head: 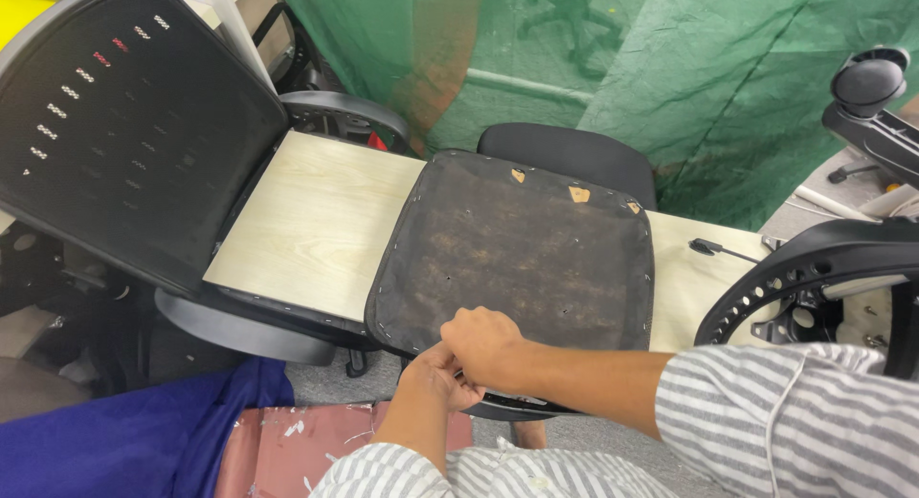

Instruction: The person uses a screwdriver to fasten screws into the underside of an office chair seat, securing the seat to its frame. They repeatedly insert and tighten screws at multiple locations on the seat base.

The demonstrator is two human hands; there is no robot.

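An upturned chair seat pad (517,254), covered underneath in worn black fabric stapled round the rim, lies on a pale wooden board (311,221). Both my hands meet at its near edge. My right hand (483,345) is closed in a fist over the rim, and my left hand (431,378) sits just below it with fingers curled under the same edge. Whether either hand holds a small tool is hidden. A dark plastic part (522,402) shows under my right wrist.
A black mesh chair back (124,125) leans at the left over the board. A black chair frame with holes (814,278) stands at the right, a second armrest (866,82) above it. Green tarpaulin (689,87) hangs behind. Blue cloth (124,441) lies on the floor.
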